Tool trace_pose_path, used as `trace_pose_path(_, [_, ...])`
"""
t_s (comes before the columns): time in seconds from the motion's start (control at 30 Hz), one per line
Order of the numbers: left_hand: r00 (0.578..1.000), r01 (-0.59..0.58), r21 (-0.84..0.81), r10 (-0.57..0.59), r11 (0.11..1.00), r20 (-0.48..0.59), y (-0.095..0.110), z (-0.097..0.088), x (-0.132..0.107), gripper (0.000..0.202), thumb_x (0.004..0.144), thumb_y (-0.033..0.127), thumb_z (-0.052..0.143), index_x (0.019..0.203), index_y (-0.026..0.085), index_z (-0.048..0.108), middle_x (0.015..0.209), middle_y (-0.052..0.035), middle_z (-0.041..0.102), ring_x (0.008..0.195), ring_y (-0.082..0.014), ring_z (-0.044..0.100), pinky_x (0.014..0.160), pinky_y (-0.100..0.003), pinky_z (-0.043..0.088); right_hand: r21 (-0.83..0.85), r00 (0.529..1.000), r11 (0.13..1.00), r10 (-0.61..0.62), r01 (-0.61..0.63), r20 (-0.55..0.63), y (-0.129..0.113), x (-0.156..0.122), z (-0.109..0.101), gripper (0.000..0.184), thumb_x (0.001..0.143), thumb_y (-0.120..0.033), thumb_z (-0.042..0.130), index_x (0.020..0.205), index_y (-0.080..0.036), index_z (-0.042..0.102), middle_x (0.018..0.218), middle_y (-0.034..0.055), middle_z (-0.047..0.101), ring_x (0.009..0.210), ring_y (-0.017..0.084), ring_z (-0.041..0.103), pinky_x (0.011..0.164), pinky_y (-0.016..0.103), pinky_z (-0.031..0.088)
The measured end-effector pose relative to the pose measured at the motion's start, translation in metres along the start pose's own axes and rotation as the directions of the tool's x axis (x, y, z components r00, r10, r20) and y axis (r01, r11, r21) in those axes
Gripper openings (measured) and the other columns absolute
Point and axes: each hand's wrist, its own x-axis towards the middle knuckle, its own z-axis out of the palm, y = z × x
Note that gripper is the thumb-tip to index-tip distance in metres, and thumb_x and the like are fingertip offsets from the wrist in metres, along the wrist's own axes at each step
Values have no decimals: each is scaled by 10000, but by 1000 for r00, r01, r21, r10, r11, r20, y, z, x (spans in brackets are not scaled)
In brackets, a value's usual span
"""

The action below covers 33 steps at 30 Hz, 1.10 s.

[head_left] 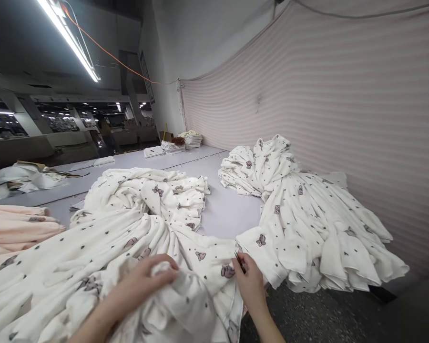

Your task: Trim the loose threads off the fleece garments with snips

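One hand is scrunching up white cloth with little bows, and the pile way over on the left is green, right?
Not quite: the pile at the far left is pale pink, not green, as the head view shows. The left hand does scrunch the white cloth; the right hand pinches a thin dark tool.

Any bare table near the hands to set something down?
Bare grey table between the left cloth heap and right cloth heap; more beyond, toward the folded stacks. Crowded: cloth under left hand and right hand, which holds a small dark tool; pink cloth far left.
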Motion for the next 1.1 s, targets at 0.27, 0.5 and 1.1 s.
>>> trace_pose_path(0.27, [961, -196, 205, 146, 959, 234, 4, 71, 9, 106, 796, 296, 601, 755, 209, 646, 737, 16, 669, 744, -202, 619, 672, -255, 457, 407, 972, 910, -16, -83, 234, -15, -45, 30, 418, 800, -530, 582, 983, -168, 685, 861, 72, 718, 879, 237, 677, 816, 334, 517])
trace_pose_path(0.5, [893, -449, 267, 433, 853, 120, -28, 60, -1, 81, 860, 186, 496, 872, 216, 569, 905, -38, 650, 865, -186, 632, 766, -270, 502, 113, 990, 991, -83, 70, 114, -26, -36, 16, 316, 782, -364, 621, 1052, -204, 585, 763, 5, 598, 668, 175, 604, 637, 261, 501])
trace_pose_path(1.1, [980, 128, -345, -65, 930, 189, -33, 43, -3, 328, 758, 482, 628, 837, 164, 652, 812, -18, 666, 853, -219, 607, 781, -295, 492, 245, 907, 913, -376, 327, 189, -66, -34, 27, 172, 873, -347, 548, 969, -228, 628, 884, 36, 645, 805, 166, 627, 698, 213, 492])
